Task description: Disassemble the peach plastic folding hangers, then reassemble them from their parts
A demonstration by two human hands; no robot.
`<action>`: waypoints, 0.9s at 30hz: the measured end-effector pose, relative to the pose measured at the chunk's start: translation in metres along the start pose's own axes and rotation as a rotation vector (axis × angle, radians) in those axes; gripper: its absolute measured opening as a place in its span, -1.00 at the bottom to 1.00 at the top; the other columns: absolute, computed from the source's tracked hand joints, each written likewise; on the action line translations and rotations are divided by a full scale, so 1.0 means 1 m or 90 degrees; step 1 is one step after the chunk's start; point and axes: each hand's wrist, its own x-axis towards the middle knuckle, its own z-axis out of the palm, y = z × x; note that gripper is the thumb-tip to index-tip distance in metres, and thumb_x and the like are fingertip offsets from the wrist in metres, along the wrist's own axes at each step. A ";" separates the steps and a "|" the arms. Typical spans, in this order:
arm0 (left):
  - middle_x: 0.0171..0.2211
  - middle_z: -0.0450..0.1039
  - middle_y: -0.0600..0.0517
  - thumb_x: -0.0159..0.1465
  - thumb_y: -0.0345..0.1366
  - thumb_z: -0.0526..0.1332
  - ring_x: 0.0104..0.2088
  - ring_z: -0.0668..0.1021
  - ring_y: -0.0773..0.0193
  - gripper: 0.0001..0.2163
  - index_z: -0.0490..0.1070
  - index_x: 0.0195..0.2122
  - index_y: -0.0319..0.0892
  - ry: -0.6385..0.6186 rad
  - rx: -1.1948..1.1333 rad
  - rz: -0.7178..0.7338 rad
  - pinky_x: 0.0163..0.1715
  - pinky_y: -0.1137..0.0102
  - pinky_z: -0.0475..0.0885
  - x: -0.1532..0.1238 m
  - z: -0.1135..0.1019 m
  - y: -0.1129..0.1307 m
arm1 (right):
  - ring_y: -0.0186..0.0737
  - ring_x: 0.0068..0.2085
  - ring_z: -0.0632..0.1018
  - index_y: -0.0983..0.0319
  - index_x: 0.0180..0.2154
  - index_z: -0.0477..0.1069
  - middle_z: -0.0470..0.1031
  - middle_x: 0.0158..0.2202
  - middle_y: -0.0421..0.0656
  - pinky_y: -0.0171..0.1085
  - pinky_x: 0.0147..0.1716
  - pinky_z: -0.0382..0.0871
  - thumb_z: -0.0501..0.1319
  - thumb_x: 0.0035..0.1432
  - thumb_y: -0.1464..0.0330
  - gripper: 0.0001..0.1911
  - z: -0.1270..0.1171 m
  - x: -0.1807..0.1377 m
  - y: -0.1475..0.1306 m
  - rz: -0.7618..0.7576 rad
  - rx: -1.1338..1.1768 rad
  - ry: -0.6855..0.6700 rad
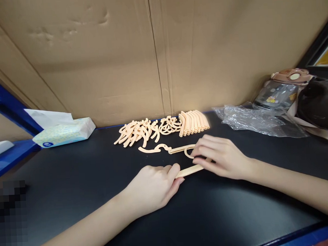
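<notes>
Peach-coloured plastic pieces that look like folding clothes hanger parts lie about my hands. My left hand is closed on one end of a straight hanger arm, held just above the black table. Over the other end, my right hand curls its fingers; its exact grip is partly hidden. A curved hook-like piece shows by the right fingertips. Beyond it lies a slotted straight piece, its right end covered by that hand. A wavy, curved piece adjoins it on the left.
At the back are a heap of curved pieces, a cluster of hooks and a row of hanger arms. A tissue pack stands left. To the right are a clear plastic bag, a bottle and a dark bag. Cardboard walls the back.
</notes>
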 end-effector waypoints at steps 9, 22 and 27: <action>-0.53 0.33 0.10 0.31 -0.32 -0.04 -0.60 0.40 0.29 -0.87 0.18 -0.38 -0.16 0.011 0.071 0.063 -0.64 0.39 0.17 -0.001 -0.002 0.001 | -0.17 -0.09 0.45 0.19 -0.15 0.48 0.45 -0.13 -0.11 -0.16 -0.06 0.34 0.14 0.21 0.19 -0.72 0.004 -0.002 0.025 0.184 -0.016 -0.038; -0.39 0.28 0.01 0.15 -0.46 0.04 -0.39 0.34 0.21 -0.86 0.31 -0.28 -0.22 0.033 0.023 0.109 -0.42 0.35 0.28 0.000 -0.010 -0.001 | -0.22 -0.21 0.47 0.21 -0.26 0.48 0.48 -0.26 -0.15 -0.21 -0.18 0.31 0.07 0.28 0.29 -0.77 0.006 -0.001 0.025 0.191 -0.027 -0.077; -0.29 0.37 -0.04 0.19 -0.46 0.04 -0.30 0.37 0.17 -0.83 0.34 -0.22 -0.24 0.064 0.011 0.106 -0.28 0.30 0.31 0.000 -0.007 -0.002 | -0.21 -0.23 0.48 0.22 -0.28 0.44 0.47 -0.27 -0.16 -0.22 -0.21 0.31 0.08 0.27 0.28 -0.79 0.007 -0.001 0.027 0.221 -0.052 -0.068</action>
